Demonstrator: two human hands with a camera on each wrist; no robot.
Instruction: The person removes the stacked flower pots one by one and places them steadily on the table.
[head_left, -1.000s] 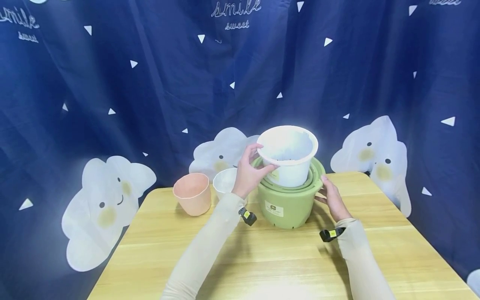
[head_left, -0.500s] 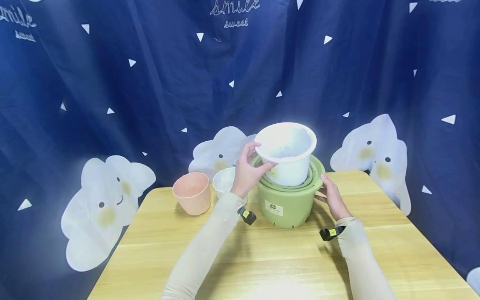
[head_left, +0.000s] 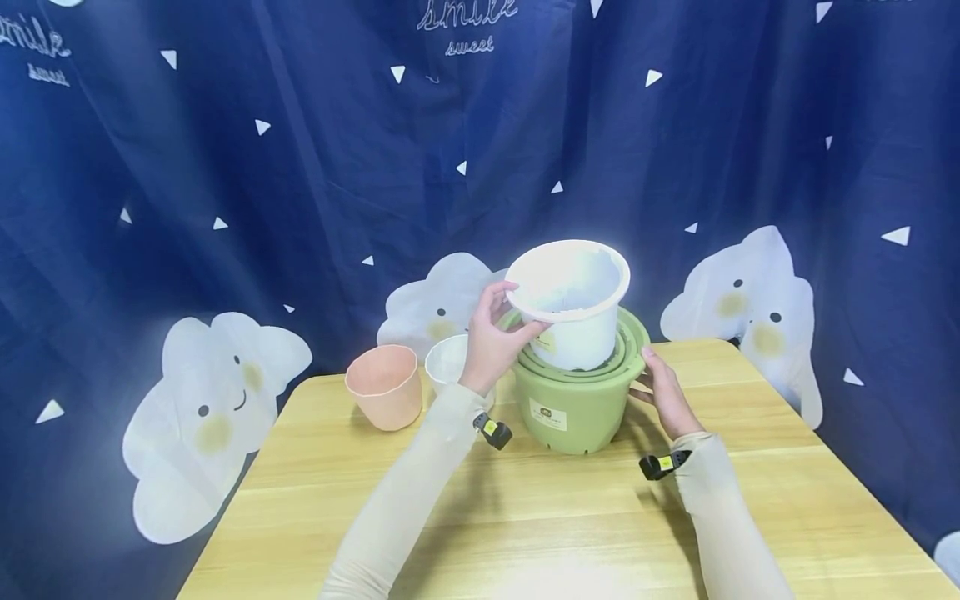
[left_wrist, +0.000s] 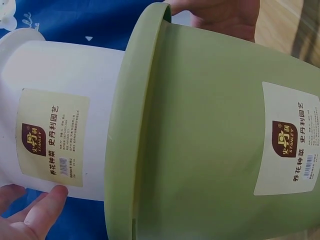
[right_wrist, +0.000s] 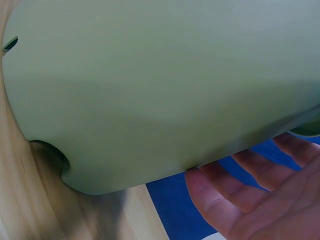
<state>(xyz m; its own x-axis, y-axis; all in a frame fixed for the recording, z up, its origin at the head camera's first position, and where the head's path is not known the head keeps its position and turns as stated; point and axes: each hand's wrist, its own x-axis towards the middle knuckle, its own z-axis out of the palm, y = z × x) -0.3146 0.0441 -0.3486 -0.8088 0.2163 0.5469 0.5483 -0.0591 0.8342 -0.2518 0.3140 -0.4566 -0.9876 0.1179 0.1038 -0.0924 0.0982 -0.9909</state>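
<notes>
A white plastic flowerpot with a cream label stands partly inside the top of a larger green flowerpot. My left hand grips the white pot at its left side, thumb in front and fingers at the rim. Inside the green pot, more green rims show in rings around the white pot. My right hand holds the green pot's right side, thumb at the rim and fingers below it. In the right wrist view, its fingertips meet the green wall. The left wrist view shows the labels on both pots.
Left of the green pot, a pink faceted pot stands on the wooden table. Beside it is a small white faceted pot, partly behind my left forearm. A blue curtain with clouds hangs behind the table.
The white pot has risen slightly and shifted a little left with my left hand. My right hand keeps its place on the green pot.
</notes>
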